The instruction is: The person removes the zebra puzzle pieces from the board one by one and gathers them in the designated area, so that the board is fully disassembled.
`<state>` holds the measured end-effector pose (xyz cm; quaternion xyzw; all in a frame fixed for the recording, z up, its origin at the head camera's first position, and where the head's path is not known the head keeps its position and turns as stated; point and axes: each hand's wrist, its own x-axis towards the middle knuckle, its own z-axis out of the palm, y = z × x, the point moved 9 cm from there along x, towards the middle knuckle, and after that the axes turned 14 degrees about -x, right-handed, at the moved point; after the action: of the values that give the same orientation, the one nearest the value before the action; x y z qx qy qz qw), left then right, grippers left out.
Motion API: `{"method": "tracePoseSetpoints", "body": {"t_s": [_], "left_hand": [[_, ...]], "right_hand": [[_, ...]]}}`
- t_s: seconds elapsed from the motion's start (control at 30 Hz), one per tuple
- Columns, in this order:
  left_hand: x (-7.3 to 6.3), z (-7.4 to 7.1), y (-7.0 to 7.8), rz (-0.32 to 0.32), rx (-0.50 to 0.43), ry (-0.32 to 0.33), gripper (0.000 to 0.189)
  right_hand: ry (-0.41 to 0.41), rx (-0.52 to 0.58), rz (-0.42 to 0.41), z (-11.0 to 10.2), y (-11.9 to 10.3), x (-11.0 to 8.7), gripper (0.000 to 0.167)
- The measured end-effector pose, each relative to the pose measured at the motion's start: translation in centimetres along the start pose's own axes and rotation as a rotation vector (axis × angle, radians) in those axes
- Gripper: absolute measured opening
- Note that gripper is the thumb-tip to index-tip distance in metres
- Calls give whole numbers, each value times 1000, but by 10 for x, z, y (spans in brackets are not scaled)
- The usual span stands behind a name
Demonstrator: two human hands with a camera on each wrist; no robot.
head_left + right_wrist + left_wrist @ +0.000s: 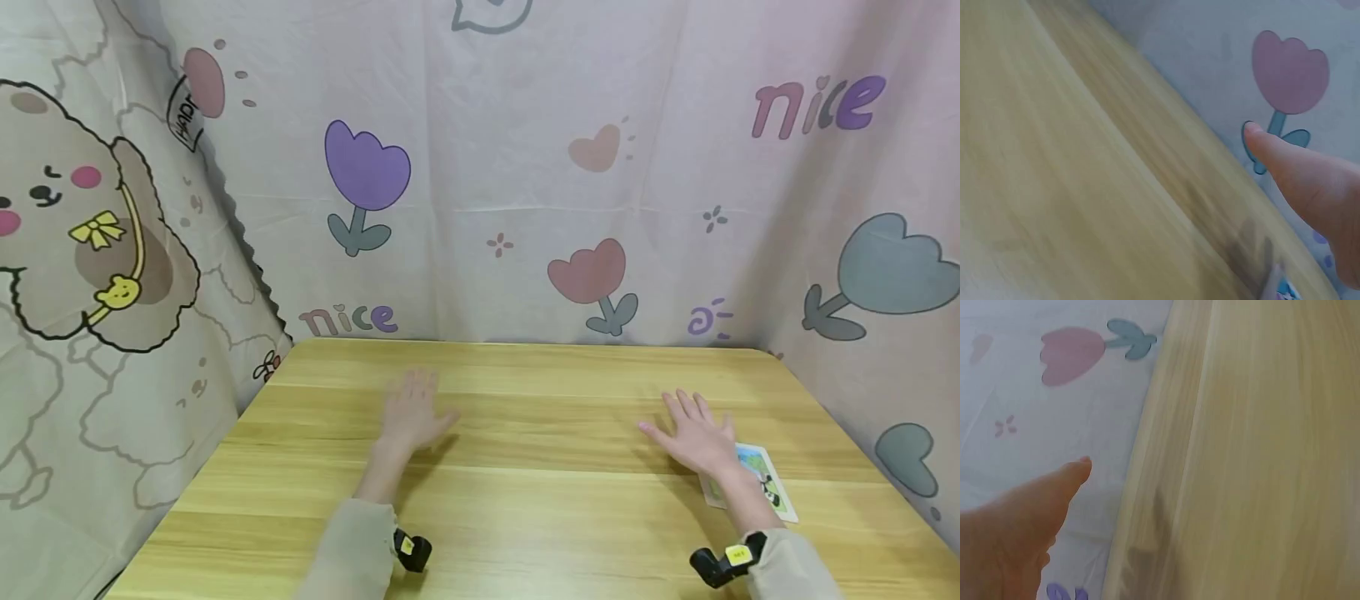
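Note:
My left hand (pixel 411 417) is over the left half of the wooden table (pixel 540 517), fingers spread and pointing to the far edge, holding nothing. Its shadow falls on the wood beside it. On the right, my right hand (pixel 697 437) also has its fingers spread, with the thumb pointing left. Under its wrist lies a picture card (pixel 776 496) with a blue, green and panda print, partly hidden by the hand and forearm. A corner of the card (pixel 1286 289) shows at the bottom of the right wrist view.
A printed curtain (pixel 480 167) with tulips and hearts hangs directly behind the table's far edge. Another cloth (pixel 97 400) with a cartoon bear hangs along the left side. Black wrist cameras are strapped at both sleeves (pixel 348 550).

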<state>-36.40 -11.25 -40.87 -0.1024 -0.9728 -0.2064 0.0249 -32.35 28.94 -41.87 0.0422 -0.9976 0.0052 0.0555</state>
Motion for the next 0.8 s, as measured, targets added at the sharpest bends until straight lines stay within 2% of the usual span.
{"method": "tracePoseSetpoints", "body": {"t_s": [0.1,0.17,0.33,0.47,0.63,0.8], "left_hand": [[5,9,22,43,-41,-2,90],[8,16,41,83,-49,-11,92],[9,36,102,226,-34,-67,89],[4,51,147,305,-77,-118,84],[-1,70,189,330,-189,-165,79],[-7,91,224,355,-291,-220,74]], "right_hand": [[3,39,-7,-5,11,-5,90],[16,69,-5,-9,21,-10,90],[68,160,25,-15,52,-30,86],[77,242,58,-13,77,-52,82],[-14,362,131,-1,103,-76,85],[-100,387,195,11,118,-93,88]]}}
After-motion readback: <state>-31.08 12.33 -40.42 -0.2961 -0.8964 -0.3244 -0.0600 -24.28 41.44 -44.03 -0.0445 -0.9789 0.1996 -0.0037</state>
